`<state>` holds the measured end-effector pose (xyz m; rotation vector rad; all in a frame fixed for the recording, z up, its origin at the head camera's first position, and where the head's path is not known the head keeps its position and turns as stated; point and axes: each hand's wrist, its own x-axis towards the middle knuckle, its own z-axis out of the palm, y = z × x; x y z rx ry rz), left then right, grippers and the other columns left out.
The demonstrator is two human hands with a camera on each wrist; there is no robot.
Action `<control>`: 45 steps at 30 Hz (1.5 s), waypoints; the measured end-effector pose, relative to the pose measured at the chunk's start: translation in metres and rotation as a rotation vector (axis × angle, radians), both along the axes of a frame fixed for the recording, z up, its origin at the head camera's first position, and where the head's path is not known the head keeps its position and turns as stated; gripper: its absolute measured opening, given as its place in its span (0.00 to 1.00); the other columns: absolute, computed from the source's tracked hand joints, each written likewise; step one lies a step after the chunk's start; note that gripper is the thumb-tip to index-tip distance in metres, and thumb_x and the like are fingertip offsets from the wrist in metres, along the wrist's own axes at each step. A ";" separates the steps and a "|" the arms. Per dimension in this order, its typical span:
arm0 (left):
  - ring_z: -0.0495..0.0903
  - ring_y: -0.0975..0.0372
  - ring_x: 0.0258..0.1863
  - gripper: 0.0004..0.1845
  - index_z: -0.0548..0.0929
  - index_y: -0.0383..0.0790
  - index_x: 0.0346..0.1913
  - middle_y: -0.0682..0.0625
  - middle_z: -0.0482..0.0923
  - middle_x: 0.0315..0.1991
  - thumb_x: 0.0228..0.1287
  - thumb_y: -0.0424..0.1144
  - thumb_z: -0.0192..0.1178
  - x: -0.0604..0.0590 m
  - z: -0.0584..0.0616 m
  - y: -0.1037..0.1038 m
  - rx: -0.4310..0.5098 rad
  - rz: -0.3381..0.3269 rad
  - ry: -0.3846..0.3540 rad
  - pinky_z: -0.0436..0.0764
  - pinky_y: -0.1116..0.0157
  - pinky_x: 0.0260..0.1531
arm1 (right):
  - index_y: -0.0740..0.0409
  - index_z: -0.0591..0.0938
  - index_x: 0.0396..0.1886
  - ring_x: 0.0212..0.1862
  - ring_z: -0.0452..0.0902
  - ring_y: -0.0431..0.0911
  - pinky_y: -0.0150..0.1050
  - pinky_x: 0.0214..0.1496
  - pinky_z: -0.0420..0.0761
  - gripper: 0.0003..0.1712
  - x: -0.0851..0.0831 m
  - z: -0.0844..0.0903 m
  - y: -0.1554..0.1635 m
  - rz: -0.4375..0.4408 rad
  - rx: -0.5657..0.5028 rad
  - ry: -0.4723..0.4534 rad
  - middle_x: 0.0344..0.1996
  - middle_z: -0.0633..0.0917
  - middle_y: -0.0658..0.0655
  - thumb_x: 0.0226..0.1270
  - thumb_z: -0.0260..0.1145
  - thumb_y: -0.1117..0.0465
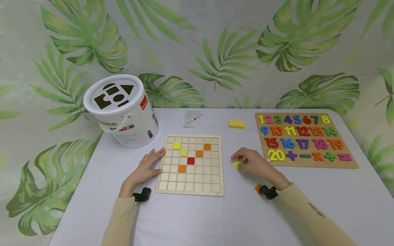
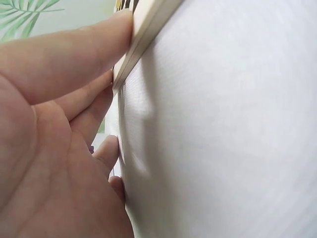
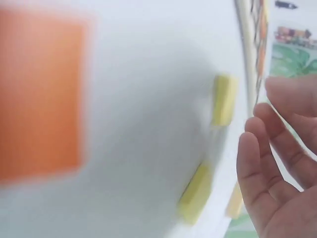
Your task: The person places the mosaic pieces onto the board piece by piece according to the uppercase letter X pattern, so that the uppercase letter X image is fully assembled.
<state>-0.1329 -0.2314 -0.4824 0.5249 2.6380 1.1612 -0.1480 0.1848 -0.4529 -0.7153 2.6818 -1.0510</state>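
Observation:
A wooden grid board [image 1: 212, 178] lies on the table with two yellow tiles [image 1: 183, 153], a red tile [image 1: 191, 160] and three orange tiles [image 1: 199, 153] in its squares. My left hand [image 1: 147, 165] rests at the board's left edge, thumb and fingers spread along it; in the left wrist view the thumb touches the board's side [image 2: 143, 34]. To the right of the board, my right hand [image 1: 253, 162] hovers over loose yellow tiles [image 1: 236, 164], fingers loosely bent and holding nothing. The right wrist view has two yellow tiles [image 3: 224, 99] on the table beneath the fingers.
A loose orange tile [image 1: 258, 188] lies under the right wrist. Behind the board are a pattern card [image 1: 195, 119] and a yellow block [image 1: 236, 124]. A white shape-sorter bucket [image 1: 135, 131] stands back left; a number puzzle board [image 1: 351, 163] lies at right.

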 end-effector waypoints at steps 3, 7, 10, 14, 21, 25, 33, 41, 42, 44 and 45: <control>0.38 0.44 0.73 0.38 0.60 0.33 0.72 0.43 0.52 0.74 0.57 0.30 0.62 0.000 0.001 0.000 0.006 0.000 0.005 0.32 0.45 0.68 | 0.61 0.83 0.42 0.42 0.75 0.48 0.41 0.42 0.80 0.16 0.001 -0.003 0.011 0.006 0.020 -0.030 0.40 0.82 0.52 0.52 0.67 0.76; 0.37 0.44 0.73 0.38 0.60 0.34 0.72 0.44 0.51 0.74 0.58 0.30 0.62 -0.001 0.001 0.000 0.009 -0.008 0.006 0.31 0.45 0.68 | 0.60 0.83 0.41 0.39 0.73 0.47 0.39 0.42 0.79 0.16 0.001 -0.007 0.015 0.015 0.044 -0.044 0.39 0.80 0.51 0.53 0.67 0.76; 0.37 0.43 0.73 0.38 0.60 0.34 0.72 0.43 0.51 0.74 0.58 0.31 0.63 -0.001 0.001 0.000 0.014 -0.014 0.011 0.31 0.45 0.68 | 0.60 0.83 0.40 0.37 0.71 0.45 0.37 0.39 0.78 0.15 0.001 -0.011 0.015 0.020 0.069 -0.020 0.36 0.78 0.51 0.52 0.68 0.76; 0.38 0.43 0.73 0.38 0.60 0.33 0.71 0.42 0.51 0.74 0.57 0.31 0.63 -0.001 0.001 -0.001 0.019 -0.016 0.018 0.32 0.44 0.68 | 0.60 0.82 0.39 0.35 0.70 0.44 0.35 0.36 0.77 0.14 0.002 -0.012 0.012 0.021 0.088 0.009 0.33 0.76 0.50 0.52 0.69 0.75; 0.38 0.42 0.72 0.38 0.61 0.32 0.71 0.41 0.52 0.74 0.58 0.30 0.63 -0.001 -0.001 -0.001 0.025 -0.011 0.023 0.32 0.43 0.67 | 0.61 0.82 0.41 0.35 0.70 0.45 0.33 0.33 0.77 0.14 0.003 -0.003 -0.012 0.026 0.047 0.008 0.32 0.76 0.50 0.52 0.70 0.72; 0.38 0.42 0.73 0.38 0.61 0.32 0.71 0.41 0.52 0.74 0.58 0.31 0.63 -0.001 -0.002 -0.001 0.028 -0.011 0.018 0.32 0.43 0.67 | 0.62 0.82 0.41 0.35 0.71 0.45 0.31 0.32 0.76 0.14 0.005 0.000 -0.035 0.080 0.005 0.020 0.32 0.76 0.49 0.52 0.72 0.71; 0.38 0.43 0.73 0.38 0.60 0.33 0.71 0.43 0.51 0.74 0.57 0.30 0.62 -0.001 -0.004 -0.001 0.017 -0.007 0.010 0.31 0.44 0.68 | 0.62 0.83 0.41 0.34 0.70 0.45 0.31 0.33 0.75 0.13 0.010 -0.001 -0.085 0.148 -0.017 -0.016 0.31 0.75 0.51 0.54 0.69 0.72; 0.38 0.42 0.73 0.38 0.61 0.33 0.71 0.42 0.52 0.74 0.57 0.30 0.62 -0.001 -0.003 -0.001 0.020 -0.006 0.021 0.32 0.43 0.68 | 0.61 0.83 0.39 0.34 0.69 0.42 0.33 0.36 0.74 0.12 0.008 -0.005 -0.115 0.128 0.063 -0.003 0.32 0.76 0.50 0.53 0.67 0.73; 0.38 0.42 0.73 0.38 0.61 0.33 0.71 0.42 0.52 0.74 0.57 0.30 0.62 0.000 -0.003 -0.001 0.019 -0.007 0.022 0.32 0.43 0.67 | 0.61 0.83 0.39 0.34 0.69 0.42 0.33 0.37 0.74 0.12 0.008 -0.005 -0.116 0.120 0.068 -0.003 0.32 0.76 0.50 0.53 0.67 0.73; 0.38 0.43 0.73 0.38 0.61 0.33 0.71 0.43 0.52 0.74 0.57 0.30 0.62 0.000 -0.002 -0.001 0.017 -0.004 0.016 0.32 0.44 0.68 | 0.61 0.83 0.39 0.35 0.69 0.43 0.34 0.37 0.74 0.12 0.008 -0.004 -0.119 0.103 0.069 -0.012 0.32 0.76 0.50 0.53 0.67 0.73; 0.38 0.43 0.73 0.38 0.61 0.33 0.71 0.43 0.52 0.74 0.57 0.30 0.62 0.000 -0.002 0.000 0.015 -0.003 0.011 0.32 0.44 0.68 | 0.61 0.82 0.39 0.35 0.69 0.43 0.34 0.38 0.74 0.12 0.009 -0.004 -0.120 0.099 0.070 -0.017 0.32 0.76 0.50 0.53 0.68 0.74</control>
